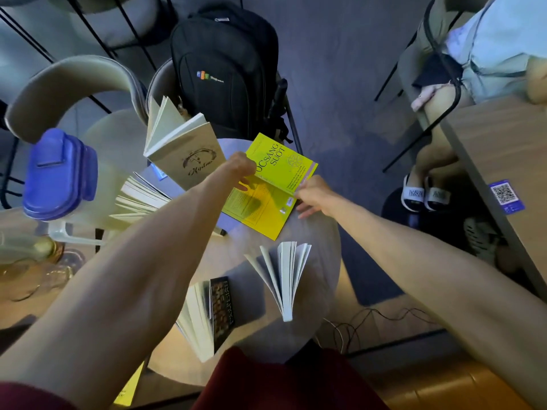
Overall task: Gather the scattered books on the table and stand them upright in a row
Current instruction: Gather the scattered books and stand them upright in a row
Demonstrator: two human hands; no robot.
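A yellow book [276,173] lies spread open, covers up, at the far side of the round table [319,255]. My left hand [241,167] grips its left edge. My right hand [313,195] pinches its right edge near the spine. A beige book [183,155] stands upright with fanned pages at the far left. Another book with fanned pages [142,196] sits left of my left arm. A white book [285,276] stands open at the near right. A dark-covered book [207,315] stands open at the near left.
A clear jug with a purple lid [59,176] and glassware [35,261] stand at the left. A black backpack [225,72] rests on a chair beyond the table. A seated person's legs [429,161] and a second table [509,161] are at the right. Cables [370,321] lie on the floor.
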